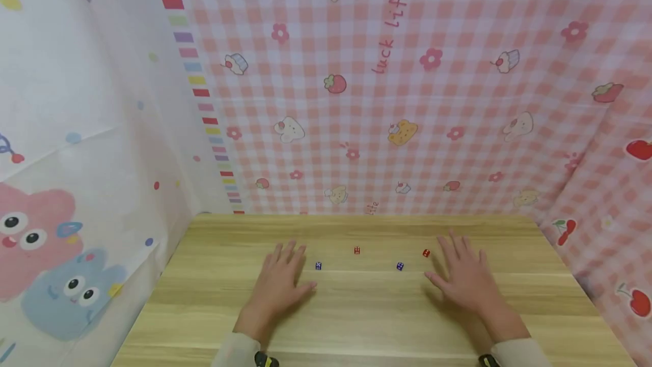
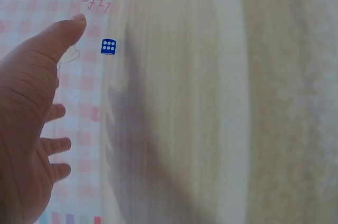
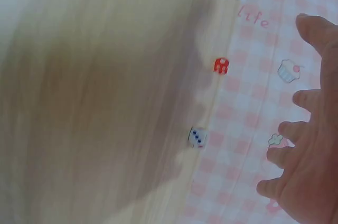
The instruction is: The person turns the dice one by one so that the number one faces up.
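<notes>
Pink-checked cloth (image 1: 316, 33), one, stands as backdrop behind the left red die (image 1: 357, 250); white cartoon cloth (image 1: 61, 72), one, well off to its left. Desk (image 1: 367, 321), one, pale wood grain, bearing the dice. Dice, five seen: red, two; blue, two; white, one. Left red die: reference piece, lying on the desk. Left blue die (image 1: 318, 265): near it, to its left and closer to the person. Right blue die (image 1: 399, 266): to its right, likewise closer to the person. Right red die (image 1: 426, 253): farther to its right. White die (image 3: 197, 137): farthest to its right, seen only in the right wrist view; probably masked from the head camera by the right hand (image 1: 467, 282). Hands, two, bare, neither holding anything. Left hand (image 1: 281, 281): to the left of the left red die, palm down, fingers spread, thumb held wide. Right hand: well to its right, palm down, likewise spread. Sleeves (image 1: 238, 350), two, pale. Handling note, by judgement: dice this small seem best pinched by thumb and forefinger on opposite side faces, other fingers kept clear of neighbouring pieces; pressing on an edge could tip or skid one.
</notes>
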The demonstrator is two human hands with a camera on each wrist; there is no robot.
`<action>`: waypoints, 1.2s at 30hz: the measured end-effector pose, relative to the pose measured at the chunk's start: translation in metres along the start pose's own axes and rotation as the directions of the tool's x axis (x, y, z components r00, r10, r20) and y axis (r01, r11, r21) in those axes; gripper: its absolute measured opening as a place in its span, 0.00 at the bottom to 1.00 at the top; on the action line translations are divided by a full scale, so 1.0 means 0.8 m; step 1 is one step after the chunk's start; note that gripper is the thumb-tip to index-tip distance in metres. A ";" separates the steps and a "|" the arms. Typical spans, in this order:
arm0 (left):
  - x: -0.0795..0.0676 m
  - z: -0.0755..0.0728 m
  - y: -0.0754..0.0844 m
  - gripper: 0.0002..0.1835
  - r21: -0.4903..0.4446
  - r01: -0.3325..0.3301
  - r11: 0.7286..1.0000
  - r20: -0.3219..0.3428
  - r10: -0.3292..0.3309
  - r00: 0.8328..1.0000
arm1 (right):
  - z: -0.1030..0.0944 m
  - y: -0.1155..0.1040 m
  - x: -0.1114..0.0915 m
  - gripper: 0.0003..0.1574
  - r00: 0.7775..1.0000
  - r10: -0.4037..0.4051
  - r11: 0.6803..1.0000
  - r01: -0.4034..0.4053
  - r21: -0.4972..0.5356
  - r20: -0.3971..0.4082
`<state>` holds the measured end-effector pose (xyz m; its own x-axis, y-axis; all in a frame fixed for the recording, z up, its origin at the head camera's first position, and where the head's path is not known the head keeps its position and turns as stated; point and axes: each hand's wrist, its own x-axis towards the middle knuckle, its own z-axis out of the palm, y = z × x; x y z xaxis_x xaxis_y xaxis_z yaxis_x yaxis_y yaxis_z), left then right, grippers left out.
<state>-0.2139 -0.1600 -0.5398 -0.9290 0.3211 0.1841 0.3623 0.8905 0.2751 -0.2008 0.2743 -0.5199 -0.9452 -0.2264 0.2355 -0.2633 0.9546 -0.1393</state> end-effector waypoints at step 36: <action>0.053 0.021 0.001 0.19 -0.286 -0.049 0.957 0.062 0.069 0.996 | 0.005 0.094 0.016 0.51 0.997 -0.067 0.957 0.054 0.286 0.036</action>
<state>-0.2546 -0.1405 -0.5477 -0.9045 0.4015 0.1435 0.4137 0.7447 0.5238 -0.2332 0.3422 -0.5309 -0.9318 -0.2965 0.2096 -0.3581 0.8459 -0.3953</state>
